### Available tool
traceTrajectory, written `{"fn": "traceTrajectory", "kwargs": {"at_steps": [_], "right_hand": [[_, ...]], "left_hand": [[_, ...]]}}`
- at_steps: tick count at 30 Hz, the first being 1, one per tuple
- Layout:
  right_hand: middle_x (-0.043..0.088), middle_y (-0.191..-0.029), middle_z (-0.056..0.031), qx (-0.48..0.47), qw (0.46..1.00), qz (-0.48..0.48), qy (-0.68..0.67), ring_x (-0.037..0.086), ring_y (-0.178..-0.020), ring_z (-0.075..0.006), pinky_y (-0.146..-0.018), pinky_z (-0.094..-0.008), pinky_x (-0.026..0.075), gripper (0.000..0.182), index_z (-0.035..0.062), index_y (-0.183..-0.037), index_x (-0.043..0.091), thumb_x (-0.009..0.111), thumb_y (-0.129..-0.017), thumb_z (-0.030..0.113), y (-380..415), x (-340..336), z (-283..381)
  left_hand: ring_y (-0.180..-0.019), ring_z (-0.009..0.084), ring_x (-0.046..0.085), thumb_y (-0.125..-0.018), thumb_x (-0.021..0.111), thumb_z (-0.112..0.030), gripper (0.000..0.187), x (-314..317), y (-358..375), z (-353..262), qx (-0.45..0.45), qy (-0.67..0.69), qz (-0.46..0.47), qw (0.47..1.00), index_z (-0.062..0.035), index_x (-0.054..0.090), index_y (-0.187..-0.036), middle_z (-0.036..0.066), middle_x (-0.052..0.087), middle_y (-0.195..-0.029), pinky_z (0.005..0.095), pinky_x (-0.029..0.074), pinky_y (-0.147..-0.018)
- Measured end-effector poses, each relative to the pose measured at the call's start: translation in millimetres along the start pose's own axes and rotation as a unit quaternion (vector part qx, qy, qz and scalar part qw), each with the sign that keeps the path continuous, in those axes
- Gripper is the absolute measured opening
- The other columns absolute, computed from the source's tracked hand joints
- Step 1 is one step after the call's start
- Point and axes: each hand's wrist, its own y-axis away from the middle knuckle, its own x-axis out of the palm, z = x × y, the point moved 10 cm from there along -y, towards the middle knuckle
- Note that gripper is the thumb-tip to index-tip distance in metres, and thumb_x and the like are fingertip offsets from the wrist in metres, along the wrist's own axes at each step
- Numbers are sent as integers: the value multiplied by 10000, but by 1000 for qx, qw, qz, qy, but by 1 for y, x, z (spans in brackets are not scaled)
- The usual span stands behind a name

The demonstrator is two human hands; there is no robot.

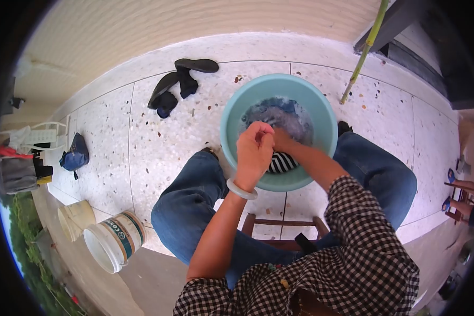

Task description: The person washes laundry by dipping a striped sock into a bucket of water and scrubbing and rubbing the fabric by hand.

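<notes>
A turquoise plastic basin (227, 124) stands on the floor between my knees. It holds foamy, greyish water and dark wet cloth (284, 113). A black-and-white striped cloth (283, 163) lies against the near side of the basin, below my hands. My left hand (255, 150) is above the basin with its fingers curled together in a pinch; what they hold, if anything, is not visible. My right hand (282, 141) reaches in from the right, close beside the left one. Its fingers are hidden behind my left hand.
Black boots (180, 84) lie on the speckled tiles. A green bamboo pole (361, 63) leans at the upper right. Two buckets, one white (113, 242) and one cream (76, 218), lie at the left near a blue bag (76, 152). Another person's feet (450, 189) show far right.
</notes>
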Motion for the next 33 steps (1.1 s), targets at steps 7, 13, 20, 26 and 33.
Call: {"fn": "traceTrajectory", "kwargs": {"at_steps": [7, 13, 20, 26, 33], "right_hand": [[641, -857, -145, 101, 993, -8, -67, 618, -788, -253, -679, -380, 485, 165, 31, -894, 637, 598, -784, 148, -21, -11, -24], [553, -734, 24, 43, 845, -10, -533, 495, -661, -50, -537, -236, 403, 104, 85, -843, 602, 569, -893, 170, 40, -143, 77], [558, -757, 31, -110, 944, -37, -310, 472, -662, -27, -542, -224, 386, 129, 68, -874, 598, 566, -904, 189, 142, -184, 192], [598, -731, -75, -11, 902, -206, -379, 544, -667, -141, -589, -300, 435, 206, -2, -863, 626, 581, -837, 198, 136, -203, 123], [617, -747, -189, 17, 923, -325, -204, 602, -702, -295, -652, -386, 467, 172, -1, -778, 566, 560, -827, 163, 79, -179, 68]], "left_hand": [[-577, 82, 531, -846, 499, -30, 99, -11, -3, 11, -7, -16, -17, 1000, 18, 581, -871, 38, 564, -678, 210, 452, -530], [-576, 94, 550, -864, 524, -65, 118, -26, -16, 51, 12, -93, -76, 993, 29, 595, -877, 49, 577, -681, 216, 459, -487], [-820, 225, 616, -818, 618, -123, 241, 7, 6, -4, 139, 45, -31, 989, 23, 570, -1003, 95, 640, -901, 343, 480, -714], [-820, 105, 582, -862, 630, -172, 277, 19, 37, -39, -10, 78, 96, 992, -29, 560, -1089, 39, 604, -946, 238, 466, -684], [-669, 85, 585, -849, 635, -143, 156, -21, 31, -61, 63, 15, 17, 998, -19, 622, -942, 28, 623, -798, 212, 460, -589]]}}
